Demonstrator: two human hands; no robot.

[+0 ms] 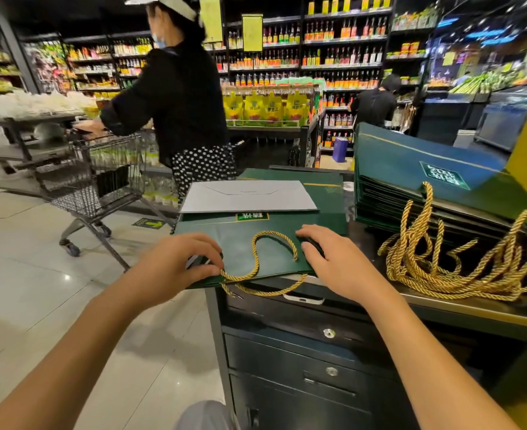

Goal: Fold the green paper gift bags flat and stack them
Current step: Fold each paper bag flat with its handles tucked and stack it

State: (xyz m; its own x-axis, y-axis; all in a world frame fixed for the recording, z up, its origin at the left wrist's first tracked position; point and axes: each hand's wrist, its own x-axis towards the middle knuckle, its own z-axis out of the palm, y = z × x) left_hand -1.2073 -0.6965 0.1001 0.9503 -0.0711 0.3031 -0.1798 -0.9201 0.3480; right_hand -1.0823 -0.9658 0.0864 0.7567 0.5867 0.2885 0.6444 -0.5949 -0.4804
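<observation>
The left hand [175,265] is curling its fingers over the near left corner of a green bag [274,252], thumb and fingertips closing on the edge beside the gold rope handle [271,233], so that grip is clamped on the bag. The right hand [330,265] is lying on the bag's near right part with its fingers arched and spread, pressing down rather than clasping; its grip is apart.

The bag is already lying flat on the surface [442,302], mouth toward the person, its near edge hanging just past the surface's rim. So the flattening of this one is looking nearly finished, with the hands likely smoothing or squaring it. It is not yet sitting on the tall stack [411,169] of flattened green bags that is rising just to the right, their gold cords [442,268] tangling in a heap at the front.

A white sheet [249,197] is resting on the far part of the bag, and more green paper [318,181] is showing beyond it, seemingly other flat bags. No bag standing open is showing, so how many are left cannot be told. Behind, a shopper is pushing a cart [100,181] along the aisle.
</observation>
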